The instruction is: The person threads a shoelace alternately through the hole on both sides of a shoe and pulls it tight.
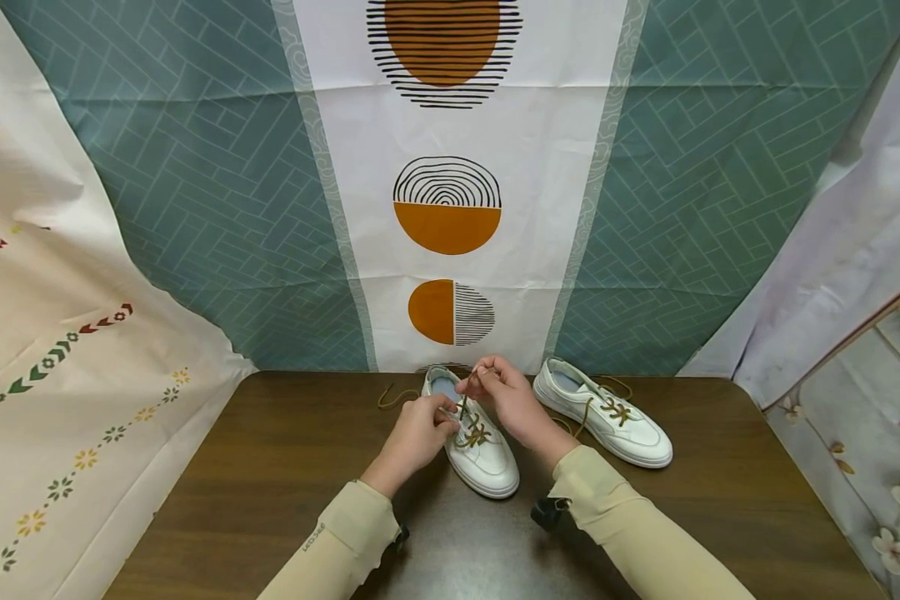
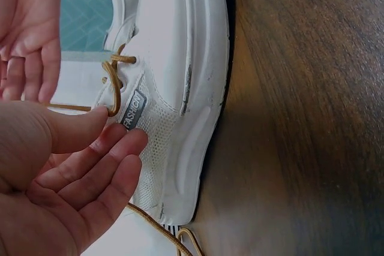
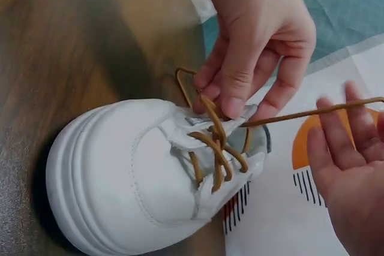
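A white shoe (image 1: 487, 468) with brown lacing stands between the two hands, toe toward the person. My left hand (image 1: 414, 432) pinches the brown shoelace (image 2: 116, 97) between thumb and index finger at the shoe's eyelet flap, near a grey "FASHION" label (image 2: 133, 110). In the right wrist view, the left hand (image 3: 258, 46) covers part of that flap. Raised above the shoe's opening, my right hand (image 1: 506, 398) holds a length of the same shoelace (image 3: 312, 113) drawn taut from the flap. Its exact fingertip grip is cut off in the right wrist view.
A second white shoe (image 1: 626, 429), laced in brown, stands to the right on the dark wooden table (image 1: 270, 483). A loose lace end (image 1: 390, 400) lies left of the first shoe. Patterned cloth (image 1: 450, 125) hangs behind the table's back edge.
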`<act>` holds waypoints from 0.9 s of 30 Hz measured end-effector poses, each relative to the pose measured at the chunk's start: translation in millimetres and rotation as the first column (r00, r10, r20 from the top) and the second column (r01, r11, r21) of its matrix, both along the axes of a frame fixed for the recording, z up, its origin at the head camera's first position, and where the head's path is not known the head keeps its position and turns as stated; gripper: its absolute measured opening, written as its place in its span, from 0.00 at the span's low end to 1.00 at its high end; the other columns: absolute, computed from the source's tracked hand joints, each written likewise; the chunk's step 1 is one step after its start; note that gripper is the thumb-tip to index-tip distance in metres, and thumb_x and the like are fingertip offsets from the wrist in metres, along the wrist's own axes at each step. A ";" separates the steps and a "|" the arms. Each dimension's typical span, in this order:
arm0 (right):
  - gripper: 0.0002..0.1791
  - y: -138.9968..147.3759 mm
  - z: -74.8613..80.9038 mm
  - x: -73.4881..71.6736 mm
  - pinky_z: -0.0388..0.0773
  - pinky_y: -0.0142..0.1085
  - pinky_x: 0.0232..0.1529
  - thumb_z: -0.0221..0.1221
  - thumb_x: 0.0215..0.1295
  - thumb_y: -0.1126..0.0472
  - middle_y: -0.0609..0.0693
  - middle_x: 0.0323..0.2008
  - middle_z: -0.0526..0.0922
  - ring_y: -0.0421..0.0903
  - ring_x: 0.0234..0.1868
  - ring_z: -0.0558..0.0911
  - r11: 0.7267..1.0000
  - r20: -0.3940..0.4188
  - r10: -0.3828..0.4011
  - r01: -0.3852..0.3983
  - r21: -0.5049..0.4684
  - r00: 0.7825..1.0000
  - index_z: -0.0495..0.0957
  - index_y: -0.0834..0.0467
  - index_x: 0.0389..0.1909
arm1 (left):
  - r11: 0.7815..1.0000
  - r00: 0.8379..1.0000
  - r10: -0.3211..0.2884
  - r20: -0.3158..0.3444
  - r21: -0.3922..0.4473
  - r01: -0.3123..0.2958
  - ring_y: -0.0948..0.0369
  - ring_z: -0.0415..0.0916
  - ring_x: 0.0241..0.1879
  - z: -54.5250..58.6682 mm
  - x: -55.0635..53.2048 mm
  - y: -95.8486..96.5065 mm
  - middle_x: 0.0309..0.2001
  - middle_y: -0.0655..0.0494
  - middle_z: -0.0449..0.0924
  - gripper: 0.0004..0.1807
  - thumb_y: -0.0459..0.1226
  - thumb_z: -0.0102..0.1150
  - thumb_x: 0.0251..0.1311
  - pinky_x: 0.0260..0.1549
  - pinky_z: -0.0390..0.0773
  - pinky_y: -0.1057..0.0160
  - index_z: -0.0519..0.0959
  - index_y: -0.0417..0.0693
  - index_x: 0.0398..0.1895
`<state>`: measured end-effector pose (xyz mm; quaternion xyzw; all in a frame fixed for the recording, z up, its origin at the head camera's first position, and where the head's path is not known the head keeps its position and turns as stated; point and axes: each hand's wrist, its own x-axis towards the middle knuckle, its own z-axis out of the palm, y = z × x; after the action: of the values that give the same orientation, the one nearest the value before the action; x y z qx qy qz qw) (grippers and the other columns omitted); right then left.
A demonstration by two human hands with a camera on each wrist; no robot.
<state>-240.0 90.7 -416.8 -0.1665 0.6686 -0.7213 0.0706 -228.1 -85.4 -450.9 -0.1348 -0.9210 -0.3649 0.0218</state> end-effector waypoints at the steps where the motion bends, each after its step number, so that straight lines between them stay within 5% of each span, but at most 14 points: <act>1: 0.15 0.0 0.8 0.2 0.74 0.46 0.53 0.41 0.74 0.58 0.62 0.34 0.76 0.55 0.42 0.80 0.999 0.012 0.016 -0.016 -0.033 1.000 0.62 0.69 0.44 | 1.000 1.000 0.001 -0.001 0.001 -0.001 0.68 0.77 0.26 -0.1 0.1 0.1 0.25 0.60 0.82 0.09 0.35 0.66 0.53 0.24 0.75 0.69 0.80 0.47 0.37; 5: 0.12 2.5 0.4 -0.7 0.73 0.37 0.33 0.41 0.74 0.60 0.53 0.24 0.62 0.44 0.24 0.68 0.998 -0.007 0.065 -0.065 -0.014 0.998 0.62 0.68 0.42 | 1.000 1.000 0.002 0.001 0.004 -0.002 0.68 0.76 0.26 0.0 1.0 0.2 0.26 0.60 0.82 0.09 0.35 0.65 0.53 0.23 0.74 0.69 0.80 0.47 0.38; 8: 0.12 6.1 -2.9 -2.7 0.68 0.32 0.29 0.45 0.73 0.57 0.53 0.25 0.68 0.40 0.24 0.66 0.974 -0.122 0.040 -0.012 0.226 0.992 0.70 0.63 0.42 | 1.000 1.000 -0.003 0.002 0.003 0.003 0.68 0.77 0.26 -0.5 1.1 -0.1 0.26 0.60 0.82 0.08 0.35 0.65 0.54 0.24 0.74 0.69 0.80 0.47 0.38; 10: 0.11 8.6 -5.8 -3.2 0.69 0.32 0.29 0.49 0.71 0.55 0.51 0.27 0.75 0.38 0.26 0.70 0.900 -0.225 0.038 0.065 0.432 0.974 0.76 0.56 0.40 | 1.000 1.000 -0.003 0.005 0.000 0.003 0.68 0.77 0.26 -0.8 1.0 -0.3 0.26 0.60 0.82 0.08 0.36 0.65 0.54 0.24 0.74 0.69 0.80 0.47 0.38; 13: 0.08 11.5 -9.8 -3.0 0.73 0.34 0.35 0.54 0.67 0.53 0.43 0.33 0.81 0.37 0.33 0.76 0.725 -0.339 0.100 0.165 0.668 0.935 0.79 0.49 0.39 | 1.000 1.000 -0.002 0.011 -0.008 0.002 0.68 0.77 0.27 -1.0 0.8 -0.7 0.28 0.59 0.83 0.08 0.36 0.64 0.55 0.24 0.74 0.69 0.80 0.48 0.38; 16: 0.08 12.7 -12.8 -2.2 0.75 0.36 0.39 0.57 0.64 0.54 0.40 0.36 0.81 0.38 0.38 0.78 0.569 -0.389 0.206 0.213 0.794 0.898 0.80 0.48 0.41 | 1.000 1.000 0.002 0.011 -0.015 -0.002 0.67 0.77 0.28 -1.0 0.7 -0.9 0.28 0.59 0.83 0.07 0.36 0.63 0.56 0.24 0.74 0.69 0.80 0.48 0.38; 19: 0.08 13.5 -13.7 -2.1 0.75 0.35 0.39 0.59 0.62 0.55 0.40 0.34 0.80 0.38 0.37 0.78 0.445 -0.420 0.293 0.266 0.855 0.859 0.82 0.49 0.40 | 1.000 1.000 0.006 0.004 -0.016 -0.006 0.67 0.78 0.28 -1.6 0.3 -0.9 0.28 0.59 0.83 0.06 0.36 0.64 0.55 0.24 0.74 0.69 0.80 0.49 0.37; 23: 0.05 15.0 -12.3 -3.1 0.75 0.35 0.37 0.61 0.60 0.59 0.41 0.30 0.81 0.39 0.34 0.77 0.383 -0.471 0.334 0.339 0.860 0.817 0.83 0.50 0.35 | 1.000 1.000 0.005 -0.010 -0.013 -0.005 0.68 0.78 0.28 -2.8 -0.5 -1.3 0.27 0.59 0.83 0.05 0.36 0.64 0.54 0.24 0.74 0.69 0.80 0.50 0.35; 27: 0.03 16.5 -9.0 -4.3 0.76 0.36 0.39 0.61 0.59 0.60 0.41 0.29 0.80 0.40 0.34 0.78 0.385 -0.500 0.302 0.376 0.843 0.812 0.83 0.50 0.32 | 1.000 1.000 0.010 -0.021 -0.017 -0.011 0.68 0.76 0.25 -3.0 -1.2 -2.0 0.26 0.59 0.82 0.04 0.36 0.64 0.55 0.23 0.74 0.69 0.80 0.50 0.34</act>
<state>-244.3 107.3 -425.8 -0.2945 0.9426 -0.1383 -0.0748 -229.3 -87.5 -453.8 -0.1340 -0.9245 -0.3554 0.0323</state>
